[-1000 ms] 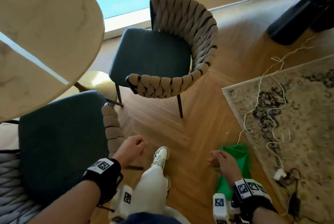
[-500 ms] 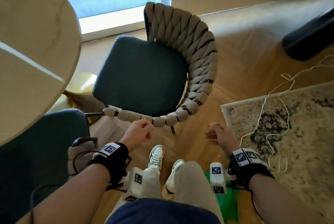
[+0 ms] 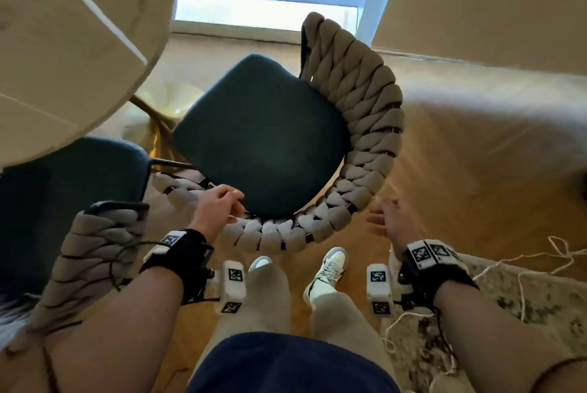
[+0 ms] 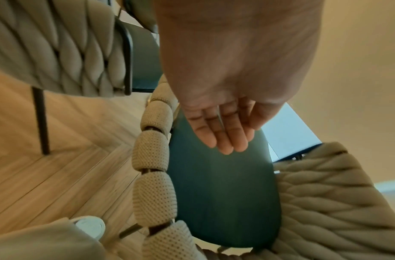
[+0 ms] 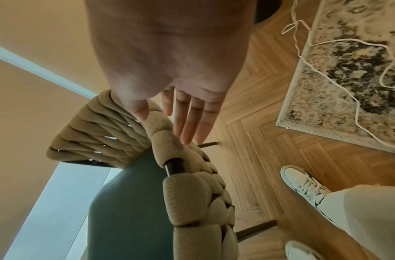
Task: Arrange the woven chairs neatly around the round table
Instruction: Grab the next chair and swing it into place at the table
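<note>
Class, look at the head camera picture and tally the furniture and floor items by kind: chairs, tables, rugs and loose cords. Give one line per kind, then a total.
Chairs: 2, the middle chair and the left chair
Tables: 1, the round table
Rugs: 1, the patterned rug
Loose cords: 1, the white cord
Total: 5

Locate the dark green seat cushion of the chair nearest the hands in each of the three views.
Head: seat cushion at centre, inside the woven backrest.
Left wrist: lower centre, under the left hand.
Right wrist: lower left, below the right hand.
Shared landmark: the knitted top rail bordering it.
</note>
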